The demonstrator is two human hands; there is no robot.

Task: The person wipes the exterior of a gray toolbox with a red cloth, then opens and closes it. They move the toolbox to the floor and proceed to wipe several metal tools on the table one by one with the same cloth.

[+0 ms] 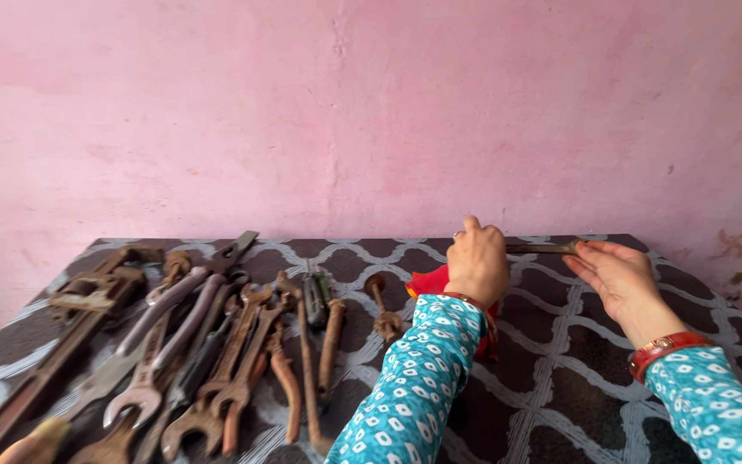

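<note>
My left hand (477, 262) is closed over one end of a long dark metal wrench (543, 248) that lies across the far side of the patterned table (560, 387). A red cloth (428, 280) is bunched under and beside this hand. My right hand (618, 277) is open, palm turned inward, with its fingertips touching the wrench's other end. Both arms wear teal patterned sleeves and red bangles.
Several rusty tools lie in a row on the left half of the table: spanners (216, 361), pliers (281, 369), a large pipe wrench (88, 296), a screwdriver (315, 292) and a bolt (382, 309). A pink wall (371, 112) stands right behind the table.
</note>
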